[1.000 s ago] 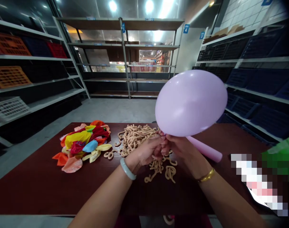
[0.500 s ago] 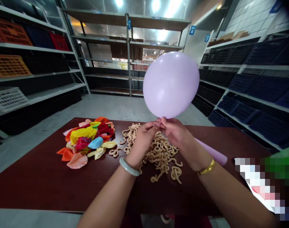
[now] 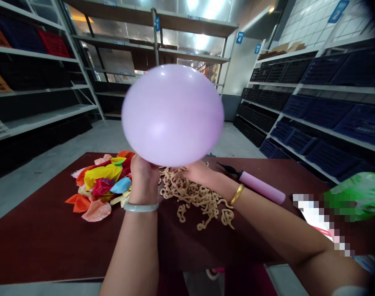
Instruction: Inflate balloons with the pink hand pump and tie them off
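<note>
A large inflated lilac balloon [image 3: 172, 115] stands in front of me, covering much of both hands. My left hand [image 3: 144, 177] is closed beneath its lower left side and holds it up; the fingertips and the balloon's neck are hidden. My right hand [image 3: 201, 172] reaches under the balloon's lower right side, at the back of a pile of tan curly bands [image 3: 195, 195]. Its fingers are mostly covered, so I cannot see whether they grip a band. Beside my left hand lies a heap of deflated balloons [image 3: 103, 179] in several colours.
A lilac hand pump [image 3: 263, 187] with a black nozzle lies right of the bands on the dark brown table [image 3: 67, 242]. Farther right are a blurred white sheet [image 3: 313, 218] and a green bag [image 3: 357, 195]. Shelves with crates [image 3: 326, 111] stand around.
The balloon has moved left and closer, now looking larger. My hands, earlier together at its neck, have parted: the left went left with the balloon, the right lower toward the bands.
</note>
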Demonstrator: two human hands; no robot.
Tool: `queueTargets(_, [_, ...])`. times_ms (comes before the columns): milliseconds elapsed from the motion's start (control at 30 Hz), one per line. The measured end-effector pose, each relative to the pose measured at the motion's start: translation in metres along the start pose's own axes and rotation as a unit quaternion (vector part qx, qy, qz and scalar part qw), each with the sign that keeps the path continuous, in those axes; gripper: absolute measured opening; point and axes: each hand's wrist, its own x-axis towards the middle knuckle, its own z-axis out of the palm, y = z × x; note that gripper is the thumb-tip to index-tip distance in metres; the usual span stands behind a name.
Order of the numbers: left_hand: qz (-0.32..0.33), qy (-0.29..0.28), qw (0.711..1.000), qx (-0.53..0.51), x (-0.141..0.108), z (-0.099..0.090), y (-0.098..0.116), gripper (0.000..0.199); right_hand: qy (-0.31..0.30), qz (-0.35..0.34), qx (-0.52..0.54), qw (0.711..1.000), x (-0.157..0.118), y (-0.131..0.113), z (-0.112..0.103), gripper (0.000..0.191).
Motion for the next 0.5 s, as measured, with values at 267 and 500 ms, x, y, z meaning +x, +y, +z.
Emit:
queueTargets(267, [-0.138,0.014,0.988,-0.066,-0.001,-0.005,-0.005,0.013,-0.02,-0.002,-0.152,0.988,-0.008,0.003,-0.005,0.005])
queueTargets(500, [-0.19,0.026,0.98,-0.061,-0.006,0.0,-0.021,0.013,0.087,0.096,0.119,0.984,0.006,-0.012,-0.066,0.02])
